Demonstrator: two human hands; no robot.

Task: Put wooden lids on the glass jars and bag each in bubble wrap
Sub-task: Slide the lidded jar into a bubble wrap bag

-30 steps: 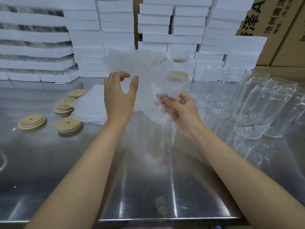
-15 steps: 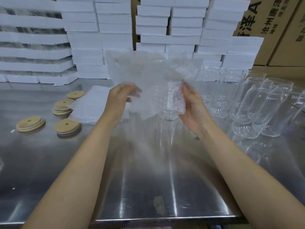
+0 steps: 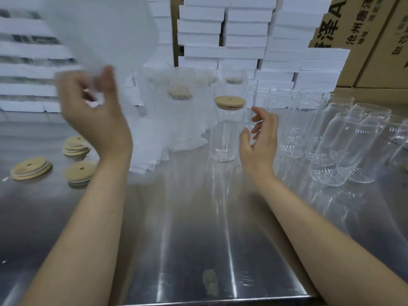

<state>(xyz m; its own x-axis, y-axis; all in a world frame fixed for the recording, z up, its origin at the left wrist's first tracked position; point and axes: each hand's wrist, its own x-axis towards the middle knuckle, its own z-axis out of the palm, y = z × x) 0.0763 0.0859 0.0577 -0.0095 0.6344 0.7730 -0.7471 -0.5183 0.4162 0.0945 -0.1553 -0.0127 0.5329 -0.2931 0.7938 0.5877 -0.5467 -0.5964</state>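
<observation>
A glass jar (image 3: 227,133) with a wooden lid (image 3: 229,102) stands upright on the steel table (image 3: 198,228). My right hand (image 3: 259,140) is just right of the jar, fingers loosely spread, apart from the glass. My left hand (image 3: 92,111) is raised at upper left and pinches a blurred bubble wrap bag (image 3: 103,32) that sweeps up and left. Behind the jar stand wrapped, lidded jars (image 3: 180,111). Loose wooden lids (image 3: 31,168) lie at left.
A stack of flat bubble wrap bags (image 3: 148,146) lies left of the jar. Several bare glass jars (image 3: 335,138) fill the table's right side. White foam boxes (image 3: 223,38) and cardboard cartons (image 3: 364,34) are stacked behind. The table's front edge (image 3: 209,302) is near me.
The bubble wrap bag, held in front of the jar by both hands, has swung up and left with my left hand alone. My right hand let go and moved beside the now uncovered lidded jar.
</observation>
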